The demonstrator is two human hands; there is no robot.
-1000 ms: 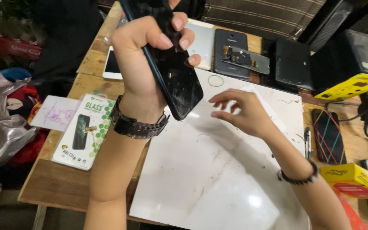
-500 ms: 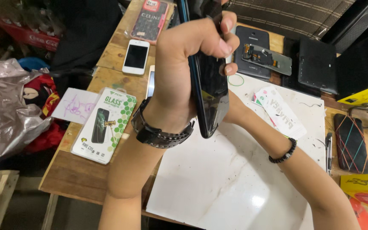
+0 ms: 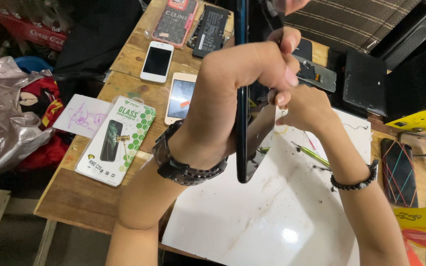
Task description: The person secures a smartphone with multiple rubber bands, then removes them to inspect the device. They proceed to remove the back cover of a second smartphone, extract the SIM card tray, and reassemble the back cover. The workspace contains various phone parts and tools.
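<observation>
My left hand [image 3: 237, 83] grips a black phone [image 3: 242, 148] upright, seen edge-on, high above a white slab [image 3: 272, 216]. A dark watch [image 3: 183, 167] sits on that wrist. My right hand [image 3: 306, 106], with a bead bracelet [image 3: 356, 180] on its wrist, is curled just behind the phone. Its fingertips are pinched together at the phone's far face, right below my left fingers. What they pinch is hidden.
A green-handled tool [image 3: 311, 153] lies on the slab. On the wooden table [image 3: 85, 197] lie a green-and-white screen-protector pack [image 3: 117, 140], a white phone [image 3: 157, 61], another phone [image 3: 181, 98], a patterned phone case [image 3: 399, 172] and a yellow box [image 3: 422, 219]. A silver bag [image 3: 1, 118] is at the left.
My right hand rose off the slab and came up behind the phone. My left hand turned the phone from screen-facing to edge-on.
</observation>
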